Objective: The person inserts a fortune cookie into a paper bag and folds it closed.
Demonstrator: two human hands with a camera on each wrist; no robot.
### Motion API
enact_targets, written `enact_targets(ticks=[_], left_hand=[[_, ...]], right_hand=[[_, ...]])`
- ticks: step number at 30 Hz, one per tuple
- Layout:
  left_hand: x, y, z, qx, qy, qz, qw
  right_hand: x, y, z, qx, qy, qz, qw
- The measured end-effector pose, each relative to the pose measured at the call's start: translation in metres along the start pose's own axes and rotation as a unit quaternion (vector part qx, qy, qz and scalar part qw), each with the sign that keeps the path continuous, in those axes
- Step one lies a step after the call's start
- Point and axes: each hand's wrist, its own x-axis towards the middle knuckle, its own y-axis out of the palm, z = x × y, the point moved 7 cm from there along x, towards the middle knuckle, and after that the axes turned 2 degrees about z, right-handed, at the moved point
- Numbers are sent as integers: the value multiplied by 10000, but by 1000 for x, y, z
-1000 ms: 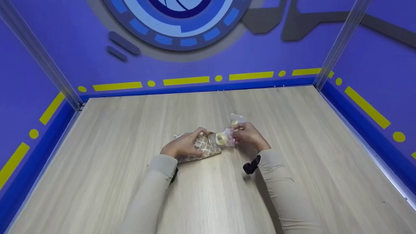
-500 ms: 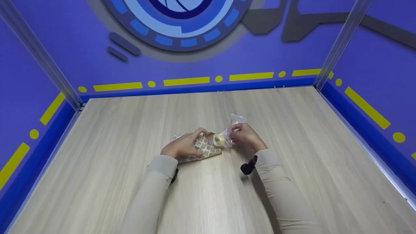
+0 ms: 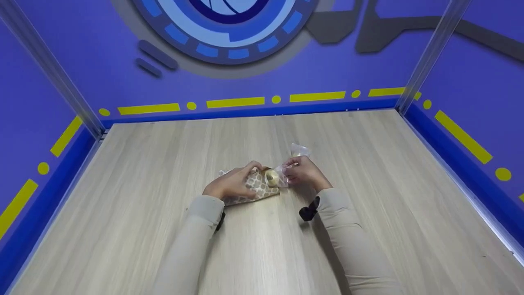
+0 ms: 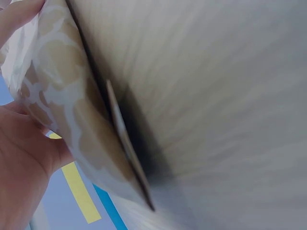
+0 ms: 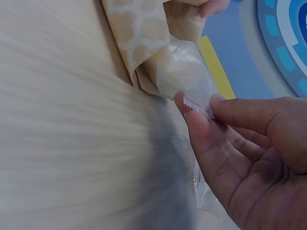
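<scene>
1. Your left hand [image 3: 234, 183] has the patterned bag [image 3: 258, 186] in its grasp, thumb and fingers curled round it from above. The bag lies flat on the table [image 3: 262, 246], its mouth facing your right hand.

2. Your right hand [image 3: 306, 171] pinches one jagged end of a clear packet [image 5: 184, 69] between thumb and finger – a light hold, by the look of it, right at the edge of the wrapper.

3. That packet sits between your two hands. A pale yellow piece [image 3: 272, 178] shows through the wrapper, close by the bag's mouth. From the right wrist, the packet's far end is within the mouth, its pinched end outside.

4. Second clear packet [image 3: 300, 150]: on the table just beyond your right hand, partly hidden behind it. No grip on that one.

5. Done, as I judge it: bag steadied under your left hand, mouth gaping enough to take the packet, leading end past the rim.

6. Left, as I judge it: the pinched packet is only partway in, its jagged end and your fingertips both outside the mouth. The second packet is wholly outside, beyond your right hand.

7. Not settled: the inside of the bag is hidden between your hands – cannot tell whether anything else lies in there, so call this unfinished, with no firm count.
</scene>
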Motion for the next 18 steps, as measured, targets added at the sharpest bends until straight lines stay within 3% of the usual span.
enact_targets(ticks=[18], left_hand=[[0,-1,0,-51,26,-6,10000]], right_hand=[[5,17,0,82,-20,72,9999]])
